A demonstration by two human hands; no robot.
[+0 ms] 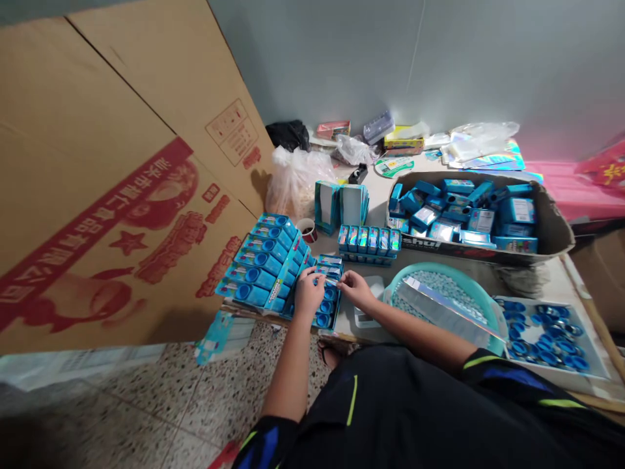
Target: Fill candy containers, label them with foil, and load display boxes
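My left hand (309, 296) and my right hand (355, 288) are close together over a blue display box (336, 311) at the table's front edge. Fingers pinched, both hands hold the ends of a small shiny strip (331, 282); its kind is too small to make out. Below them, round blue pieces (323, 320) sit in rows in the box, with shiny-topped packs at its far end. Left of my left hand stand filled display boxes (263, 264) with rows of blue packs, each showing a round opening.
Behind are upright blue cartons (326, 207), a row of small packs (370, 240) and a paper cup (307, 230). To the right are a teal basin (442, 269) of pellets, a carton of blue boxes (561, 228) and a tray of blue rings (593, 345). Tall cardboard (122, 176) borders the left.
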